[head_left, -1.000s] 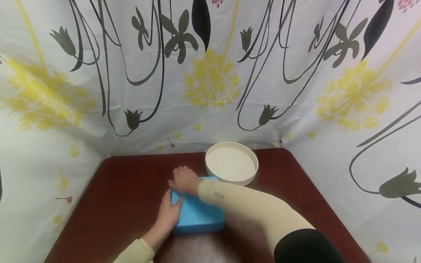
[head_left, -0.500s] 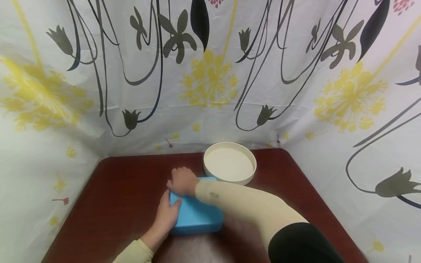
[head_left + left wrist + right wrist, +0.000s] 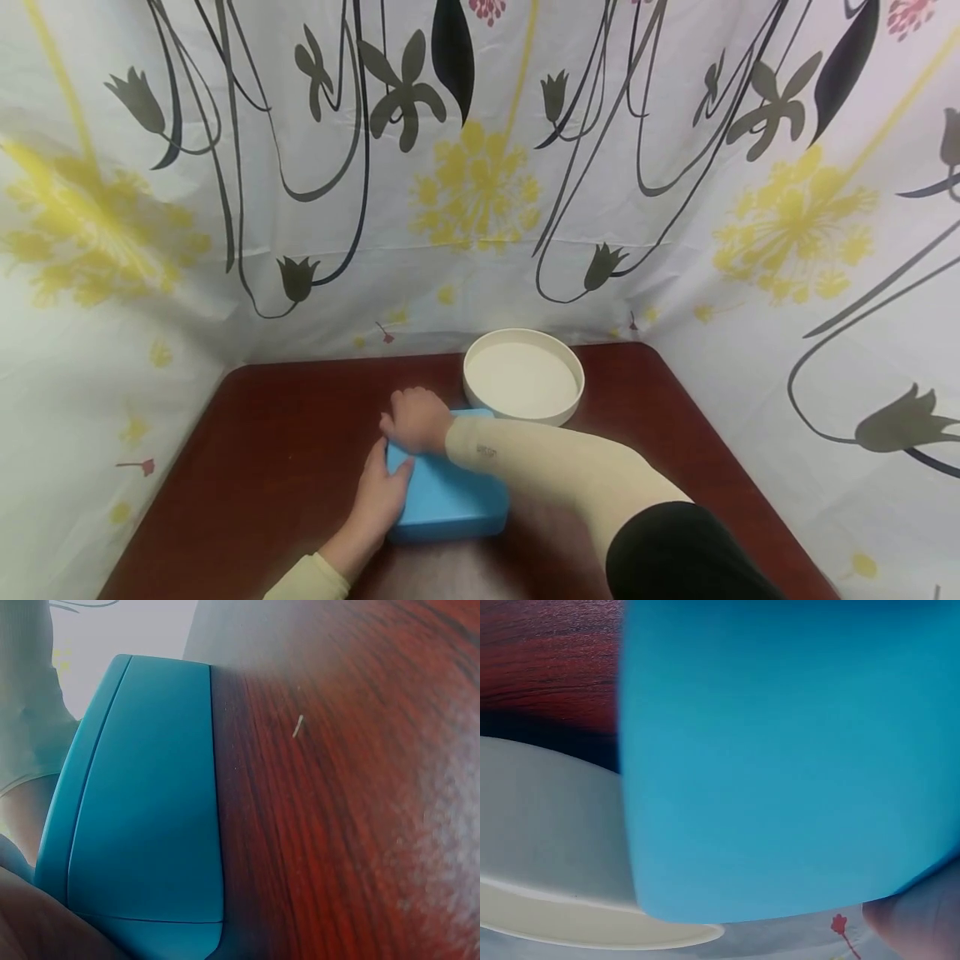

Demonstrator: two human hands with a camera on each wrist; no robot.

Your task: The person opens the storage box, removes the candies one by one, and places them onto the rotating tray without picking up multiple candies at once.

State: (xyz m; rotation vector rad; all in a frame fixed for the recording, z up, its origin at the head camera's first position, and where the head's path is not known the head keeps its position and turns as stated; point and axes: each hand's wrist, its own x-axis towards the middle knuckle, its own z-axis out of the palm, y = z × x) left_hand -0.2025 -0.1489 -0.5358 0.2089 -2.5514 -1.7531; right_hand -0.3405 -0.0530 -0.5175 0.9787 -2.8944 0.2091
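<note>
A blue, round-cornered box (image 3: 453, 500) lies on the dark red-brown table in the head view. My left hand (image 3: 381, 492) grips its left side, thumb over the top edge and fingers down along the side. At the far left corner, my right hand (image 3: 416, 419) holds the box with bent fingers, its forearm crossing over the top. Thin seam lines run along the box's side (image 3: 146, 795) in the left wrist view. The right wrist view is mostly filled by its smooth top (image 3: 780, 765), with a fingertip (image 3: 922, 915) at the corner.
A round cream tray (image 3: 523, 375) with a low rim stands just behind the box, near the table's back edge. Floral curtain (image 3: 480, 275) hangs around the back and both sides of the wood-grain table (image 3: 285, 442).
The head view has shifted slightly. Both hands keep their places on the box, and the box and tray stay where they were.
</note>
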